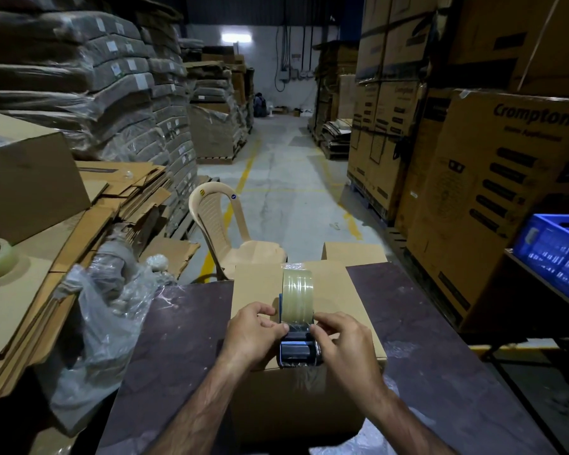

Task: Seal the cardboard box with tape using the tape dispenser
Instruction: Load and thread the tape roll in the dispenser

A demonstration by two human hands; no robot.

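Resting on box [342, 290], itself on counter [424, 323]: dispenser [298, 351], near front edge. Pinched from both sides by left hand [257, 330] and right hand [342, 339]. Probably light, rigid; tape [298, 292] sticky, flimsy. Grip body firmly.

I record a dark, mottled surface [424, 323], scuffed in places, extending to the left and right of the fingers [266, 311]. One cardboard box [260, 284] stands directly on it, beneath the fingers and running beyond them to the far edge. Crumpled clear plastic [112, 330] overlaps the surface's edge, well left of the fingers. More clear film [365, 438] lies nearer than the fingers, against the box's right side.
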